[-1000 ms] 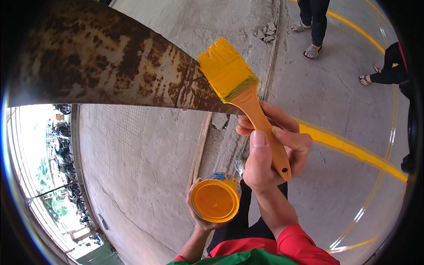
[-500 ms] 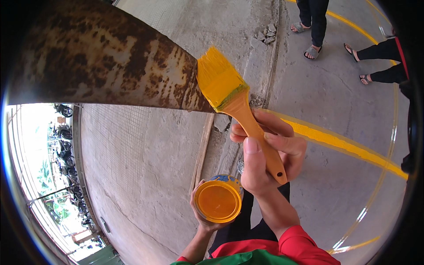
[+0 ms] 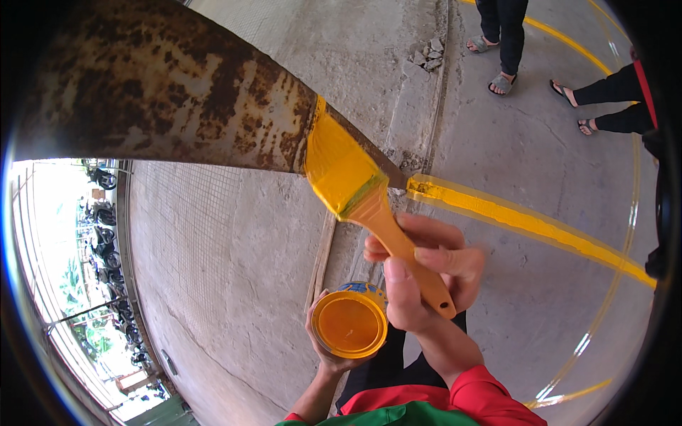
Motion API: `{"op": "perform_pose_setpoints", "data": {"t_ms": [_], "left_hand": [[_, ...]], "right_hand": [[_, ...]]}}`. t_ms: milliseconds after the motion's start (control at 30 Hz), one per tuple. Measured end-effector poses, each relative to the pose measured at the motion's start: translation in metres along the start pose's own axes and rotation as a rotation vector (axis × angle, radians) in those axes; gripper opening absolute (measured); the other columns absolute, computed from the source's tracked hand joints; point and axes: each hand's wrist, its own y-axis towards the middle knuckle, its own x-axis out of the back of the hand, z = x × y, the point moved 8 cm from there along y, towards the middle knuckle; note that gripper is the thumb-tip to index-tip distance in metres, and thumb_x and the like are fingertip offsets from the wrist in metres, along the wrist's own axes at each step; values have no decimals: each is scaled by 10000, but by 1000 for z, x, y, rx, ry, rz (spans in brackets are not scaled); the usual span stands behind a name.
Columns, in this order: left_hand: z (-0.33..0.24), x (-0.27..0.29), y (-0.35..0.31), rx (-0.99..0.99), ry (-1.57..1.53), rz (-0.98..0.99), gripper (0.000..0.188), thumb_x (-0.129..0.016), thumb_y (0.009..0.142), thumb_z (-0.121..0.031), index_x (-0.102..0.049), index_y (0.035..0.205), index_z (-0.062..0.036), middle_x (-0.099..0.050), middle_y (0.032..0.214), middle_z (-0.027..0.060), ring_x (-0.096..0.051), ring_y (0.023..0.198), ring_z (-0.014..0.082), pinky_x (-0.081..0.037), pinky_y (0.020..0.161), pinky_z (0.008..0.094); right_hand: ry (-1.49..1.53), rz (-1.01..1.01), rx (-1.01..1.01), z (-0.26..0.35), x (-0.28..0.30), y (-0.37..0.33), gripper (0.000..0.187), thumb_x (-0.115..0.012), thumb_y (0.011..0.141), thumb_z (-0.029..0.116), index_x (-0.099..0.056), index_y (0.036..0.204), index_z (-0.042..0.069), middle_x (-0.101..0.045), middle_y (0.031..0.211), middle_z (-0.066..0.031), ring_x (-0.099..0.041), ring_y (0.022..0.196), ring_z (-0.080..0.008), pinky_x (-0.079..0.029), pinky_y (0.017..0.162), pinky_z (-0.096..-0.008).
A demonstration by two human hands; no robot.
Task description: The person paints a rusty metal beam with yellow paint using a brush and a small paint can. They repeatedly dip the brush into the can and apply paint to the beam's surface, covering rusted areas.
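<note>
A flat paintbrush (image 3: 387, 224) with an orange handle is pinched in my right hand (image 3: 444, 266), thumb on one side and fingers on the other. Its wide bristles are coated in yellow paint and press against the edge of a rusty steel column (image 3: 192, 92), where fresh yellow shows along the corner. Lower down, my left hand (image 3: 327, 351) is wrapped round an open paint can (image 3: 349, 325) with orange-yellow paint inside. The can is held below the brush, its mouth facing up; most of the left fingers are hidden behind it.
A yellow stripe (image 3: 526, 225) runs over the concrete floor from the column's foot to the right. Two people in dark trousers and sandals stand at the upper right. Broken concrete (image 3: 428, 55) lies in a heap beyond the column. Parked motorbikes (image 3: 105, 241) line the far left.
My right hand and the brush have moved down and slightly left along the column's edge, leaving yellow paint on its corner. The left hand and can have hardly moved.
</note>
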Motion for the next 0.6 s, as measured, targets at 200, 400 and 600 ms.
{"op": "perform_pose_setpoints", "data": {"t_ms": [200,400,600], "left_hand": [[0,1,0,3,38,-6,1326,-1019,509,-353,-213,1500,2,-382,1492,219,-474,1350,320,-393,1138,459],[-1,3,1,8,46,-35,1322,-1023,488,-354,-231,1497,-35,-430,1439,164,-492,1311,306,-385,1127,482],[-6,4,0,-17,90,-11,1309,-1024,502,-312,-233,1495,6,-404,1471,209,-494,1328,311,-406,1119,439]], "right_hand": [[161,-88,31,16,19,-1,378,-662,874,-97,-465,1169,34,-567,1227,-305,-743,904,-321,-649,740,-351],[45,-156,117,-9,10,20,337,-650,888,-50,-441,1137,40,-576,1201,-306,-737,859,-292,-648,689,-345],[-29,-100,29,-10,3,12,298,-640,926,53,-416,1121,76,-593,1149,-267,-727,778,-248,-645,640,-333]]}}
